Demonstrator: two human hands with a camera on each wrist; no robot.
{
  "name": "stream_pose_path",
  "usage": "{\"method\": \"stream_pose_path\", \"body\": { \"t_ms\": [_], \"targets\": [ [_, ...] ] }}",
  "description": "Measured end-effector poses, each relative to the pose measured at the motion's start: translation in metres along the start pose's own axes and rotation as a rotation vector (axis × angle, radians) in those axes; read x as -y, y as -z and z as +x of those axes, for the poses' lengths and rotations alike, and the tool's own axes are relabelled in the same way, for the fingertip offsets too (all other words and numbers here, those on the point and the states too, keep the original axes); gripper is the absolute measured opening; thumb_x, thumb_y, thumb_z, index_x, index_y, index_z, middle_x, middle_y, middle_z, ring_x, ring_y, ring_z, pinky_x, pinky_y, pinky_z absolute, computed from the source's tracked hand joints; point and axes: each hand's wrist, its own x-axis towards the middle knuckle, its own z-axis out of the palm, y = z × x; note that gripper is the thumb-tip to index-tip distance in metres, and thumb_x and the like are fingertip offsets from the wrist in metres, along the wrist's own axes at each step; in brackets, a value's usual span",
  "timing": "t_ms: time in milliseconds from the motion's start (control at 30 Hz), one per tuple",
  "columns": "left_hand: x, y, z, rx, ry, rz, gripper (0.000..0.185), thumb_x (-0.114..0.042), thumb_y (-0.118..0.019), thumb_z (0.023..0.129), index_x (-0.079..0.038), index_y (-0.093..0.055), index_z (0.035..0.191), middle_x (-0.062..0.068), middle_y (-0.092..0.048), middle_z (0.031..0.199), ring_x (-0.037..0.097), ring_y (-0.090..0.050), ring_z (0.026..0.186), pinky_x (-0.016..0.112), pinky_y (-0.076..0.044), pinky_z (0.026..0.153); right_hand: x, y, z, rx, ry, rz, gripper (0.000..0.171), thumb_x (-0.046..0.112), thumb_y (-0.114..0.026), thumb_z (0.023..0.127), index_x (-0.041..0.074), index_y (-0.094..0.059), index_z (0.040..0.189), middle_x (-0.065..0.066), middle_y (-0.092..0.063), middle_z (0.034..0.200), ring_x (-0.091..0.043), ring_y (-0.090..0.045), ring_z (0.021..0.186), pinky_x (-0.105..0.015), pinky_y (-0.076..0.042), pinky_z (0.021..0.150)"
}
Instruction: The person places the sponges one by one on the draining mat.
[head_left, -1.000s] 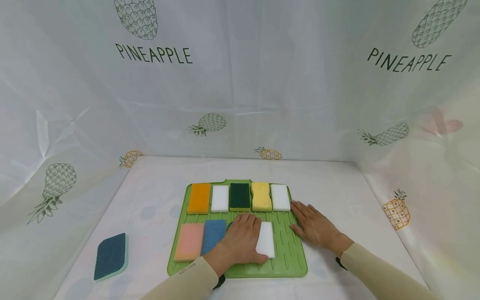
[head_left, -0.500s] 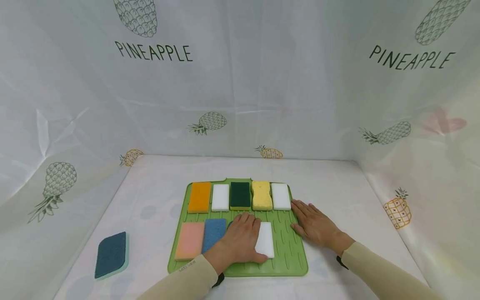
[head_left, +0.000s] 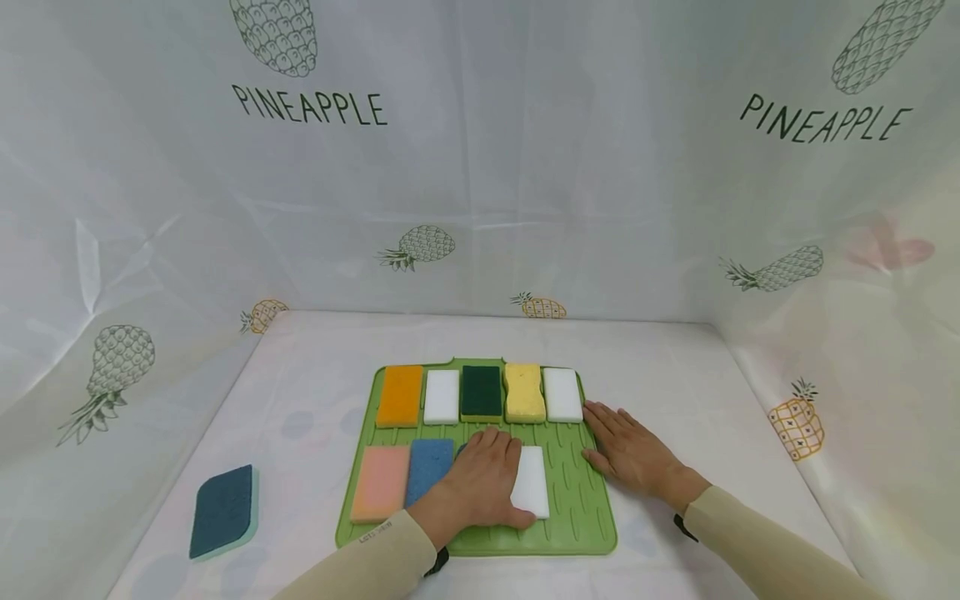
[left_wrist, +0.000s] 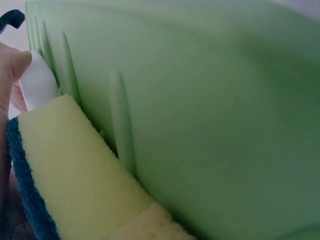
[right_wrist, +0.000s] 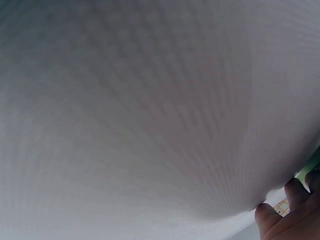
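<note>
A green ridged mat (head_left: 577,508) lies on the table with two rows of sponges on it. My left hand (head_left: 483,483) rests over the front row, with its fingers stretched forward and its thumb out to the side at a white sponge (head_left: 532,483). Beneath that palm is a yellow sponge (left_wrist: 75,170) with a dark blue scouring layer, mostly hidden in the head view. To its left lie a blue sponge (head_left: 431,467) and a pink one (head_left: 382,483). At the mat's right edge my right hand (head_left: 633,454) lies with straight fingers, fingertips near the back row's white sponge (head_left: 562,394).
The back row also has an orange sponge (head_left: 400,396), another white sponge (head_left: 441,396), a dark green one (head_left: 481,392) and a yellow waisted one (head_left: 524,392). A dark teal sponge (head_left: 222,511) lies on the table at left. Pineapple-print sheeting (head_left: 585,167) encloses the table.
</note>
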Motion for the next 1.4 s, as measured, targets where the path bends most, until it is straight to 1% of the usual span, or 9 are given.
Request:
{"method": "stream_pose_path", "body": {
  "t_ms": [367, 633, 700, 833, 933, 1033, 1233, 1300, 1400],
  "targets": [
    [0.0, 0.0, -0.001, 0.006, 0.01, -0.033, 0.107, -0.087, -0.065, 0.079, -0.004, -0.053, 0.146, 0.012, -0.059, 0.137, 0.025, -0.052, 0.127, 0.041, -0.046, 0.112, 0.0, -0.001, 0.0, -0.02, 0.017, -0.013, 0.076, 0.051, -0.05, 0.11, -0.001, -0.035, 0.163, -0.017, -0.036, 0.17, -0.035, -0.038, 0.156, -0.055, -0.036, 0.125],
    [-0.002, 0.004, -0.003, 0.045, 0.035, -0.05, 0.12, -0.091, -0.062, 0.079, -0.005, -0.042, 0.159, 0.012, -0.053, 0.153, 0.027, -0.048, 0.14, 0.044, -0.041, 0.119, -0.001, -0.001, 0.001, -0.016, 0.02, -0.012, 0.076, 0.05, -0.049, 0.11, -0.002, -0.035, 0.163, -0.017, -0.035, 0.17, -0.035, -0.037, 0.156, -0.056, -0.035, 0.125],
    [0.0, 0.005, -0.005, 0.035, 0.039, -0.065, 0.118, -0.091, -0.06, 0.081, -0.005, -0.04, 0.16, 0.012, -0.051, 0.155, 0.027, -0.047, 0.143, 0.044, -0.04, 0.121, -0.001, -0.001, 0.001, -0.018, 0.019, -0.014, 0.076, 0.051, -0.049, 0.11, -0.002, -0.035, 0.163, -0.016, -0.035, 0.17, -0.035, -0.037, 0.156, -0.056, -0.035, 0.125],
    [0.009, 0.014, -0.011, -0.039, 0.034, -0.044, 0.106, -0.085, -0.057, 0.089, -0.006, -0.043, 0.158, 0.012, -0.053, 0.153, 0.028, -0.048, 0.143, 0.044, -0.042, 0.12, 0.0, -0.003, 0.0, -0.027, 0.019, -0.015, 0.076, 0.051, -0.049, 0.11, -0.002, -0.036, 0.163, -0.017, -0.036, 0.17, -0.036, -0.038, 0.156, -0.056, -0.036, 0.124],
    [0.024, 0.025, -0.021, -0.116, 0.022, -0.023, 0.094, -0.077, -0.06, 0.093, -0.008, -0.047, 0.156, 0.01, -0.055, 0.15, 0.027, -0.051, 0.139, 0.044, -0.042, 0.119, 0.0, -0.003, -0.001, -0.034, 0.021, -0.009, 0.075, 0.051, -0.049, 0.11, -0.002, -0.037, 0.162, -0.017, -0.036, 0.169, -0.036, -0.039, 0.155, -0.057, -0.036, 0.124],
    [0.047, 0.033, -0.036, -0.182, 0.007, -0.016, 0.082, -0.069, -0.063, 0.097, -0.011, -0.049, 0.153, 0.008, -0.055, 0.149, 0.026, -0.051, 0.137, 0.044, -0.041, 0.121, 0.001, -0.003, -0.001, -0.039, 0.023, -0.002, 0.075, 0.052, -0.048, 0.11, -0.002, -0.039, 0.161, -0.018, -0.037, 0.169, -0.038, -0.039, 0.154, -0.057, -0.036, 0.123],
    [0.099, 0.042, -0.081, -0.292, -0.025, -0.008, 0.066, -0.052, -0.074, 0.097, -0.011, -0.057, 0.146, 0.01, -0.058, 0.144, 0.03, -0.052, 0.133, 0.049, -0.044, 0.116, 0.001, -0.001, -0.001, -0.042, 0.019, -0.001, 0.075, 0.051, -0.05, 0.11, -0.003, -0.039, 0.161, -0.018, -0.038, 0.169, -0.038, -0.04, 0.154, -0.057, -0.037, 0.123],
    [0.116, 0.042, -0.099, -0.299, -0.016, -0.008, 0.063, -0.047, -0.076, 0.097, -0.01, -0.059, 0.144, 0.01, -0.059, 0.143, 0.031, -0.053, 0.133, 0.05, -0.044, 0.116, 0.001, -0.001, -0.001, -0.033, 0.017, -0.002, 0.075, 0.05, -0.05, 0.11, -0.003, -0.037, 0.161, -0.018, -0.037, 0.169, -0.037, -0.039, 0.155, -0.057, -0.036, 0.124],
    [0.141, 0.04, -0.128, -0.278, 0.033, -0.018, 0.061, -0.043, -0.079, 0.095, -0.009, -0.061, 0.142, 0.011, -0.061, 0.141, 0.032, -0.054, 0.132, 0.052, -0.045, 0.114, 0.001, -0.001, -0.001, -0.023, 0.02, -0.001, 0.075, 0.049, -0.049, 0.11, -0.003, -0.036, 0.162, -0.018, -0.036, 0.169, -0.038, -0.039, 0.155, -0.057, -0.036, 0.124]
  ]
}}
